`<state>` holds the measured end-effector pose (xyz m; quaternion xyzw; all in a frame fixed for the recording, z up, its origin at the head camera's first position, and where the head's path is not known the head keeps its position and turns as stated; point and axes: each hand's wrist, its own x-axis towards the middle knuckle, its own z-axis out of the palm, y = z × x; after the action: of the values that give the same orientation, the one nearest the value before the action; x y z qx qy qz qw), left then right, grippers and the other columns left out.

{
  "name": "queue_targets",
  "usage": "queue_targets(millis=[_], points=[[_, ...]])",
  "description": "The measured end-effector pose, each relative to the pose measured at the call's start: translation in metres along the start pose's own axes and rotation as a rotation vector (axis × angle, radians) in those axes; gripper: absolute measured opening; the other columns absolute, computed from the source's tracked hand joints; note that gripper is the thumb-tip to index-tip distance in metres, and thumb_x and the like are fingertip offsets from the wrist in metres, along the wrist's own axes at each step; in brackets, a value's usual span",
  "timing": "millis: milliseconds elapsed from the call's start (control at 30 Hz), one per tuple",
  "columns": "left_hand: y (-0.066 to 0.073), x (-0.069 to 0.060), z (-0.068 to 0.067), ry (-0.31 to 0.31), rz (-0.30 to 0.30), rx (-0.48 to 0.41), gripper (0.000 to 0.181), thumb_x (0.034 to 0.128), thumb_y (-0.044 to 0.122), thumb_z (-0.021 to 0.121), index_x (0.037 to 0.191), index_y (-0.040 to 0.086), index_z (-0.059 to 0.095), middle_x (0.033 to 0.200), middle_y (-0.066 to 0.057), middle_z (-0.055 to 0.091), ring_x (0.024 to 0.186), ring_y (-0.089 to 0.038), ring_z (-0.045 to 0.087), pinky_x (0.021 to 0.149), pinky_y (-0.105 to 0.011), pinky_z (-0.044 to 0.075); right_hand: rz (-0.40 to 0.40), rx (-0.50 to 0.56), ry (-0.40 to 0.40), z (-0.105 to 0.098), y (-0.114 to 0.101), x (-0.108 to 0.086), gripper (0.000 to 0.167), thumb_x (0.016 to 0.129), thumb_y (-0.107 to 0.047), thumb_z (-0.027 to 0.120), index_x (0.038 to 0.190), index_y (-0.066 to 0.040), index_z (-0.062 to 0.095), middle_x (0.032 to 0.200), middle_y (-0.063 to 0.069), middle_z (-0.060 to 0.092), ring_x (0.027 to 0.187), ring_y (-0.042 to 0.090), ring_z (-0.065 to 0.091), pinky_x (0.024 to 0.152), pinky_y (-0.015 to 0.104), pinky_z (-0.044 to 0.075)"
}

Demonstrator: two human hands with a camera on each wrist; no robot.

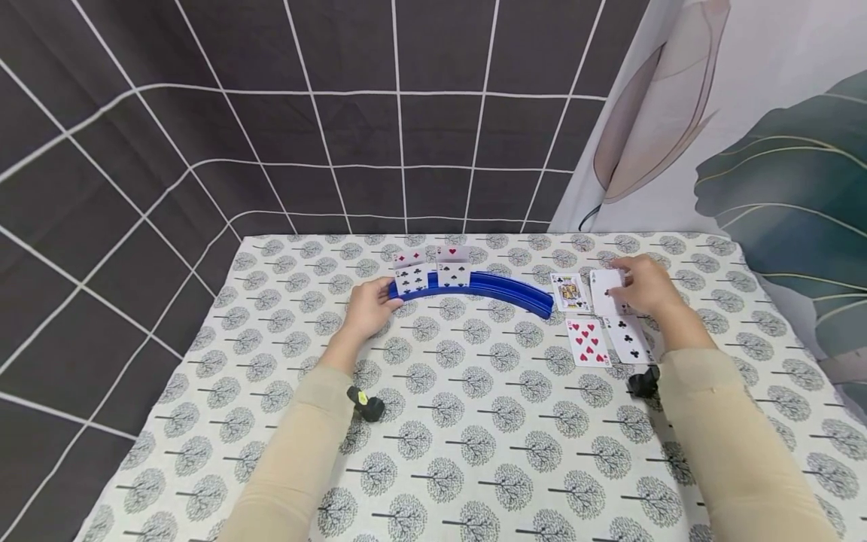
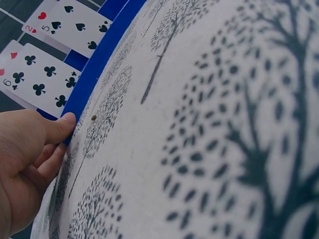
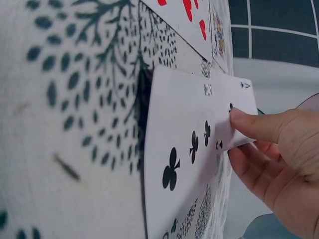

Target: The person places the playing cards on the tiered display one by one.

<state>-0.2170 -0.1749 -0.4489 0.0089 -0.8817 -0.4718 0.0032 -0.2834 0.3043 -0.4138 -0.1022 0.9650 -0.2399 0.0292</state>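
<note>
A curved blue card holder (image 1: 504, 287) stands on the table. My left hand (image 1: 368, 309) grips its left end, the thumb (image 2: 62, 127) on the near side. Upright in its slots are a six of clubs (image 2: 42, 77) with a red diamond card (image 1: 409, 257) behind it, and a five of spades (image 2: 75, 25) with a two of hearts (image 2: 37, 19) behind. At the right, my right hand (image 1: 650, 286) pinches a black ace (image 3: 238, 102) between thumb and fingers. The ace's lower end overlaps a three of clubs (image 3: 184, 144) in the right wrist view.
Left of the ace lies a face card (image 1: 570, 292), close to the holder's right end. A hearts number card (image 1: 588, 342) lies below it, beside the three of clubs. A tree-patterned cloth (image 1: 440, 452) covers the table. Dark grid-patterned fabric (image 1: 433, 128) hangs behind it.
</note>
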Motion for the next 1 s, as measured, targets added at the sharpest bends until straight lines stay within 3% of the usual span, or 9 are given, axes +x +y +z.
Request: queue_targets(millis=[267,500,700,900,1000], points=[[-0.001,0.0,0.001,0.011,0.014,0.013,0.054,0.0895,0.003,0.075,0.138,-0.008,0.054,0.13,-0.03,0.062,0.119,-0.038,0.064,0.101,-0.035,0.056,0.022,0.007,0.112,-0.003,-0.001,-0.001,0.037,0.095,0.002,0.058,0.131,0.013,0.054,0.121,0.038,0.05,0.107,0.054,0.056,0.09,0.066,0.052],[-0.004,0.002,0.001,0.016,0.015,0.036,0.054,0.0899,0.004,0.075,0.138,-0.008,0.055,0.13,-0.03,0.062,0.119,-0.038,0.064,0.1,-0.035,0.056,0.005,0.001,0.114,-0.013,-0.006,-0.003,0.032,0.099,-0.001,0.057,0.127,0.013,0.056,0.115,0.039,0.06,0.103,0.053,0.057,0.089,0.067,0.05],[-0.005,0.003,0.0,0.014,0.02,0.039,0.054,0.0899,0.005,0.075,0.138,-0.008,0.054,0.13,-0.03,0.061,0.12,-0.038,0.064,0.101,-0.036,0.056,-0.021,0.029,0.201,-0.018,-0.014,-0.004,0.023,0.1,-0.001,0.055,0.119,0.012,0.061,0.11,0.037,0.062,0.1,0.05,0.057,0.087,0.065,0.049],[-0.005,0.003,0.0,0.008,0.017,0.023,0.056,0.0898,0.004,0.075,0.139,-0.009,0.053,0.13,-0.031,0.061,0.12,-0.039,0.063,0.101,-0.037,0.056,-0.021,0.041,0.266,-0.021,-0.02,-0.003,0.023,0.102,-0.003,0.053,0.12,0.011,0.06,0.11,0.037,0.063,0.102,0.049,0.058,0.095,0.065,0.044],[-0.004,0.002,0.001,0.006,0.014,0.015,0.056,0.0899,0.004,0.075,0.139,-0.009,0.052,0.13,-0.031,0.061,0.12,-0.039,0.063,0.101,-0.036,0.056,-0.046,0.044,0.295,-0.023,-0.022,-0.003,0.024,0.101,-0.002,0.054,0.12,0.012,0.061,0.104,0.037,0.064,0.094,0.048,0.059,0.089,0.063,0.047]])
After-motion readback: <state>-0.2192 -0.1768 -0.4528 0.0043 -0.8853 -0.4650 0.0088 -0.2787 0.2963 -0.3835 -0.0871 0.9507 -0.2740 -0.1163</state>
